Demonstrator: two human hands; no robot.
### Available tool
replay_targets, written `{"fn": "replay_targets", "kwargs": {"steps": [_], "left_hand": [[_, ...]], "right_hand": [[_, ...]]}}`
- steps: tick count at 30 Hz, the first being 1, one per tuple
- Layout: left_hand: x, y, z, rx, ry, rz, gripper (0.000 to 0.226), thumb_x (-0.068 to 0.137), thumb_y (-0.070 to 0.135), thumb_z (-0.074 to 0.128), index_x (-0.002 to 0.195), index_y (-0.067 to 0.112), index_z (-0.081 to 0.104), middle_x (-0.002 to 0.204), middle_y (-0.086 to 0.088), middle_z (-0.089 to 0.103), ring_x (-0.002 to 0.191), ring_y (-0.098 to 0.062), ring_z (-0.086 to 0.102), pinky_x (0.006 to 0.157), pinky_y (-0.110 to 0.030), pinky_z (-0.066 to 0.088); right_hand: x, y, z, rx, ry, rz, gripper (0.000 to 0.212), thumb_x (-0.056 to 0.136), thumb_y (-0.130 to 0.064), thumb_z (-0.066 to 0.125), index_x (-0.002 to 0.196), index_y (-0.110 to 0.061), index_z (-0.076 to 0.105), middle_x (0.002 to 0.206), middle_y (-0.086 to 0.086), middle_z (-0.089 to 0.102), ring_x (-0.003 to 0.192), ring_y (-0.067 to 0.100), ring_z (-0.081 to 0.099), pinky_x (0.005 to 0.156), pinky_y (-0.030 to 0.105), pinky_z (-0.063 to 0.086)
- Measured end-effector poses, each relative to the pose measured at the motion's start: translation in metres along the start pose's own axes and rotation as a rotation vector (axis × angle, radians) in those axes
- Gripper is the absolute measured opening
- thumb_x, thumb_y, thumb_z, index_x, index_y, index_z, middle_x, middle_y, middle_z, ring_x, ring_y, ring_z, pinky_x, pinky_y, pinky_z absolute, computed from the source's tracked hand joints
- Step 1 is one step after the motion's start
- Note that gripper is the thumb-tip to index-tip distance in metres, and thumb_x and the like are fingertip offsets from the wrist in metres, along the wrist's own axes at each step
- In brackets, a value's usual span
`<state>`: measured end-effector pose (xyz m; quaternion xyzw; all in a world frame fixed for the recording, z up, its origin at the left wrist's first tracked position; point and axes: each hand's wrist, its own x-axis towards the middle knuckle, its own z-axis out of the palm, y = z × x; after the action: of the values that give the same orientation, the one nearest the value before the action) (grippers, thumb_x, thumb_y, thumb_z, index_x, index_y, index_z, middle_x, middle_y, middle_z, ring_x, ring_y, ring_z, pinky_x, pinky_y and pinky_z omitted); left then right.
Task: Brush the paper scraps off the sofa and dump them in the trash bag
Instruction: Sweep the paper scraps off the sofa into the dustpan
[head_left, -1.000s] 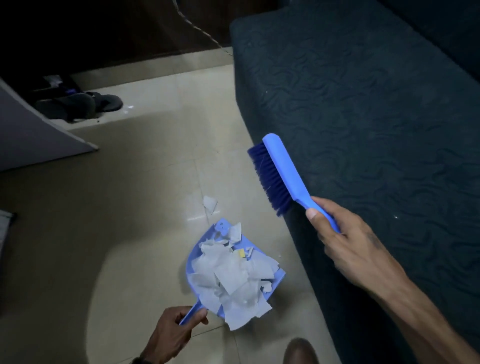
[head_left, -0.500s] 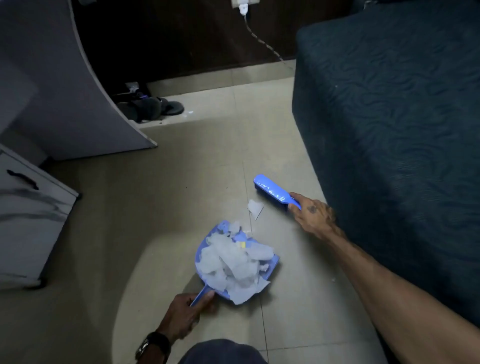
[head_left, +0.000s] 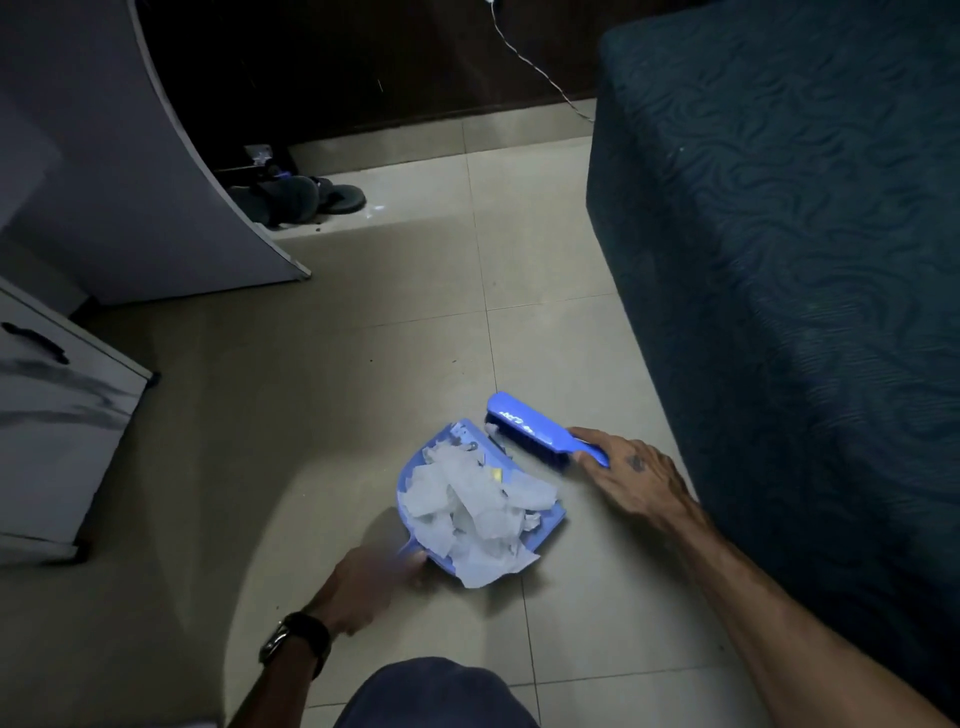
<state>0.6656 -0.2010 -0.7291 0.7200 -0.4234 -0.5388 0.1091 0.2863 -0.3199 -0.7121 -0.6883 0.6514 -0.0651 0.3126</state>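
Brush (head_left: 535, 426) now down at the pan (head_left: 415, 467) lip, swept in from further out half a second ago; the loose floor scrap from then is gone from open tile, a white bit sits at the bristle tip. Probably the last stray, so dumping comes next; no trash bag in view. Right hand (head_left: 631, 480) wrapped on brush handle, left hand (head_left: 371, 579) closed on pan handle, blurred. Scraps (head_left: 478, 512) heaped just ahead of left hand: thin, crumpled, torn-edged. Glossy plastic tools, smooth tile, embossed sofa (head_left: 789, 260) fabric right of right hand.
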Motion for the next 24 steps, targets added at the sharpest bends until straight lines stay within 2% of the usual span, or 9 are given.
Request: {"fn": "replay_targets", "kwargs": {"steps": [5,8,14,16,20,24], "left_hand": [[-0.011,-0.026,-0.006,-0.002,-0.034,-0.005,0.066,0.084,0.077,0.070,0.082,0.011,0.080,0.050,-0.004,0.043,0.042,-0.016,0.033,0.046,-0.025,0.029],[-0.019,-0.043,-0.008,-0.015,-0.039,-0.007,0.070,0.083,0.082,0.069,0.080,0.013,0.080,0.051,-0.004,0.043,0.049,-0.018,0.035,0.053,-0.031,0.030],[-0.035,-0.054,-0.020,0.037,-0.047,-0.100,0.071,0.082,0.086,0.066,0.087,0.017,0.084,0.054,-0.004,0.049,0.061,-0.024,0.043,0.067,-0.038,0.033],[-0.036,-0.048,-0.023,0.051,-0.042,-0.122,0.071,0.081,0.086,0.066,0.087,0.018,0.085,0.054,-0.004,0.050,0.059,-0.023,0.043,0.065,-0.037,0.034],[-0.035,-0.029,-0.027,0.068,-0.037,-0.155,0.068,0.083,0.085,0.064,0.086,0.020,0.084,0.054,-0.001,0.047,0.043,-0.016,0.034,0.050,-0.025,0.027],[-0.032,-0.020,-0.031,0.082,-0.032,-0.160,0.066,0.085,0.083,0.064,0.089,0.020,0.084,0.056,0.000,0.046,0.043,-0.012,0.033,0.046,-0.023,0.026]], "right_hand": [[0.004,0.001,-0.005,0.093,0.074,0.028,0.046,0.093,-0.062,0.042,0.139,-0.059,0.047,0.128,-0.016,0.070,0.117,0.024,0.067,0.097,0.038,0.052],[0.007,0.002,-0.006,0.111,0.130,0.021,0.045,0.093,-0.061,0.043,0.138,-0.059,0.046,0.122,-0.015,0.072,0.112,0.025,0.067,0.095,0.038,0.053],[0.009,0.005,0.005,0.013,0.136,0.091,0.050,0.097,-0.059,0.041,0.147,-0.054,0.044,0.128,-0.002,0.071,0.114,0.034,0.065,0.096,0.040,0.052],[0.009,0.005,0.011,-0.007,0.096,0.107,0.049,0.100,-0.057,0.043,0.149,-0.051,0.045,0.134,-0.001,0.069,0.119,0.033,0.064,0.099,0.040,0.050],[0.002,0.003,0.024,-0.017,0.025,0.021,0.052,0.098,-0.063,0.041,0.149,-0.053,0.043,0.137,-0.008,0.068,0.122,0.028,0.065,0.102,0.039,0.050],[-0.015,-0.006,0.039,-0.042,-0.021,-0.066,0.049,0.100,-0.062,0.042,0.149,-0.053,0.044,0.137,-0.014,0.067,0.120,0.023,0.066,0.100,0.036,0.050]]}}
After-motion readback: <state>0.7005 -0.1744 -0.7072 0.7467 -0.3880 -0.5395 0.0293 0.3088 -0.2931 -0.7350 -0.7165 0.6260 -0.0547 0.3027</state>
